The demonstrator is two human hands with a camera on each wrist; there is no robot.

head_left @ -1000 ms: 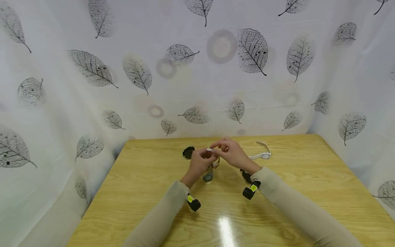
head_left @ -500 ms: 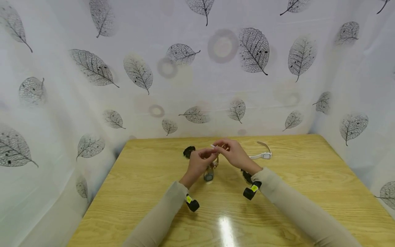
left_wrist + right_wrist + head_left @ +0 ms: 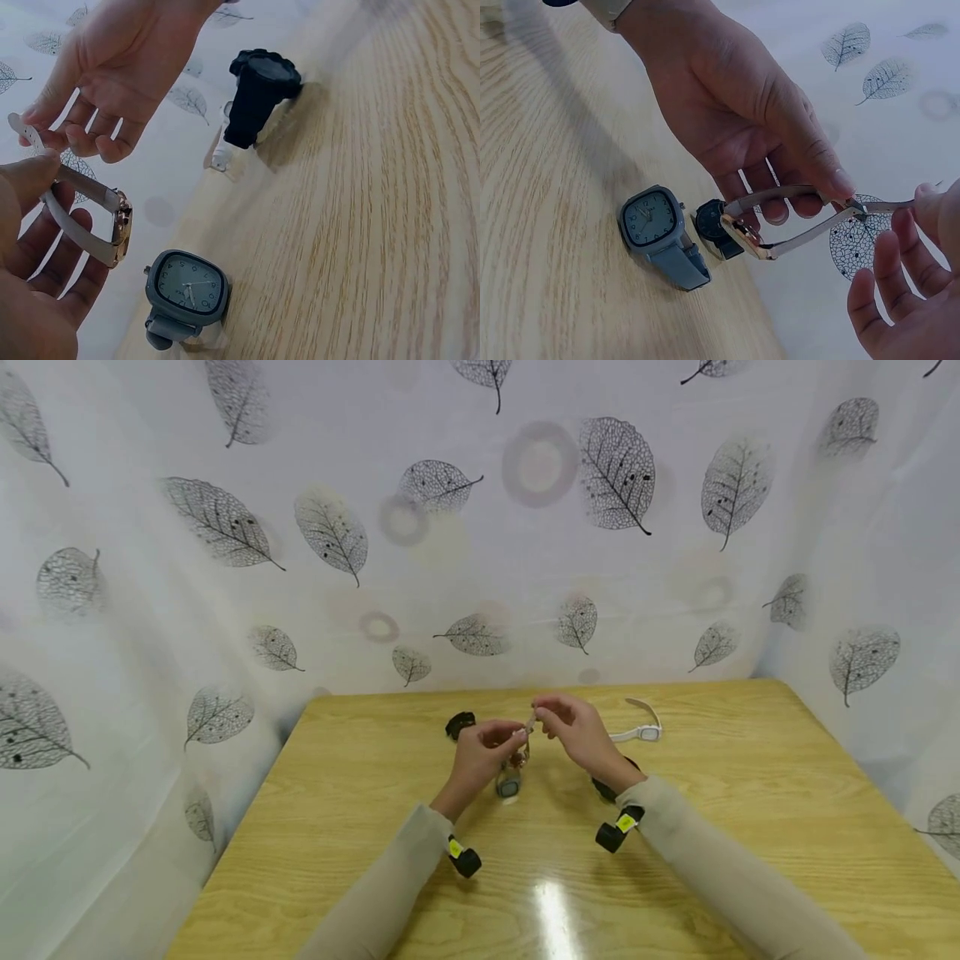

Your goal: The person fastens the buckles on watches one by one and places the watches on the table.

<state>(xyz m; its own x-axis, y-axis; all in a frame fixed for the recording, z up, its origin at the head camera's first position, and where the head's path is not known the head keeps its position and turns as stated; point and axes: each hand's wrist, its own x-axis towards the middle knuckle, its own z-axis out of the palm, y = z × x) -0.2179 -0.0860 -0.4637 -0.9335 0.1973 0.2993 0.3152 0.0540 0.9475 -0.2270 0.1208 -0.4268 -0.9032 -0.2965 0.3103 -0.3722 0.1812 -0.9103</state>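
Observation:
Between both hands hangs a wristwatch [image 3: 122,225] with a rose-gold case and a pale strap, its strap closed into a loop. My left hand [image 3: 482,758] pinches the strap by the buckle with thumb and fingers. With thumb and forefinger, my right hand [image 3: 576,732] grips the free strap tip, which shows as a pale strip [image 3: 27,132] in the left wrist view. Below the held watch, a grey-green square watch [image 3: 508,787] stands on the table. Fingers partly cover the buckle, so how far it is fastened cannot be told.
Around the hands on the wooden table [image 3: 337,827] are a black watch [image 3: 459,725] at the back left, a white watch [image 3: 647,732] at the back right and another black watch [image 3: 611,783] partly behind the right wrist. A leaf-patterned curtain [image 3: 480,552] hangs behind.
My right hand has shifted right, slightly away from the left hand, drawing the strap tip out between them. The left hand keeps its pinch almost in place.

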